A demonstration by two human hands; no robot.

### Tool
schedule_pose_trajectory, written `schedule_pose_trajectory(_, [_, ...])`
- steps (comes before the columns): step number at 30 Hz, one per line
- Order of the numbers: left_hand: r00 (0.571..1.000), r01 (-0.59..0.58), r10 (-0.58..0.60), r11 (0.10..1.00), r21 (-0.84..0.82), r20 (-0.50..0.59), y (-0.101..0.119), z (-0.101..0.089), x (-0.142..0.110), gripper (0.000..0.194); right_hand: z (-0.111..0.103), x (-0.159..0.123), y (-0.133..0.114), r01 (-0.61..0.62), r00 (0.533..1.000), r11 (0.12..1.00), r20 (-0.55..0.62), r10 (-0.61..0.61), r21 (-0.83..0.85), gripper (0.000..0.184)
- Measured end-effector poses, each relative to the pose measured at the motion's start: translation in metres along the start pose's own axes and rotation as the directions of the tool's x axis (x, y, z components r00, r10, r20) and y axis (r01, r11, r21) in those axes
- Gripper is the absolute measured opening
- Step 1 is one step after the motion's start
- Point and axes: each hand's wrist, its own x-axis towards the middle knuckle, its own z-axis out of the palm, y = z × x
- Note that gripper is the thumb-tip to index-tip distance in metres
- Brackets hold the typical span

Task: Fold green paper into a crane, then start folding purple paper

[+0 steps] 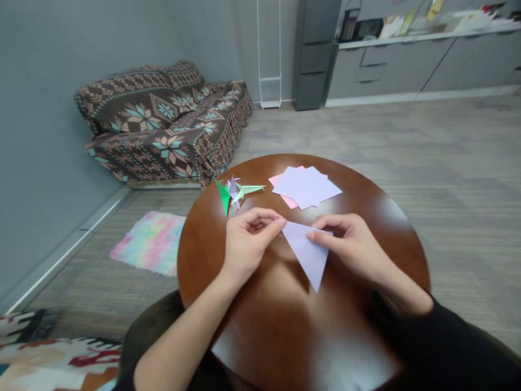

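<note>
A lilac sheet of origami paper [311, 255], folded into a triangle, is held above the table between my two hands. My left hand [250, 239] pinches its upper left corner between thumb and fingers. On the other side my right hand [348, 239] grips the upper right edge, thumb on the near face and fingers behind. One point of the triangle hangs down toward me. Beyond my left hand lie a green folded paper crane [223, 196], a lilac one [233, 190] and a pale green one [248, 190]. A fanned stack of lilac and pink paper sheets [307, 187] rests behind the triangle.
Everything on the round brown wooden table [252, 326] sits toward its far side. A patterned covered sofa [163, 119] stands at the back left, with a fluffy pastel rug [150, 243] on the floor nearer. Grey kitchen cabinets [407, 65] line the back right.
</note>
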Motion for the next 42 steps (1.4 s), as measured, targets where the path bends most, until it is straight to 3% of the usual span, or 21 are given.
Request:
schedule_pose_trajectory(6, [0.998,0.039,-0.041,0.997,-0.061,-0.039,0.001,0.004,-0.001,0.022,0.007,-0.002,0.001,0.034,0.999,0.998,0.010,-0.034,0.046,0.024])
schedule_pose_trajectory(10, [0.972,0.166,-0.150,0.983,-0.075,0.183,0.003,0.009,-0.005,0.020,0.013,-0.003,0.002,0.058,0.997,0.994,-0.046,-0.054,0.090,0.016])
schedule_pose_trajectory(12, [0.958,0.184,-0.167,0.982,-0.052,0.231,0.003,0.010,-0.006,0.017,0.014,-0.003,0.001,0.058,0.997,0.993,-0.062,-0.052,0.098,0.014])
schedule_pose_trajectory(21, [0.991,0.123,-0.123,0.992,0.009,0.058,0.000,0.003,-0.001,0.024,0.009,-0.003,0.001,0.129,0.992,0.989,0.005,-0.129,-0.067,0.013])
schedule_pose_trajectory(27, [0.940,0.272,-0.268,0.962,0.011,0.209,0.001,0.007,-0.006,0.028,0.015,-0.006,0.003,0.155,0.986,0.987,-0.060,-0.156,-0.031,0.014])
schedule_pose_trajectory(36, [0.967,0.228,-0.236,0.970,0.081,0.101,0.000,0.004,-0.003,0.031,0.015,-0.006,0.001,0.237,0.967,0.943,-0.039,-0.252,-0.233,0.013])
schedule_pose_trajectory(42, [0.936,0.301,-0.305,0.952,0.050,0.178,-0.006,0.001,-0.003,0.033,0.016,-0.007,0.001,0.248,0.964,0.946,-0.048,-0.263,-0.209,0.013])
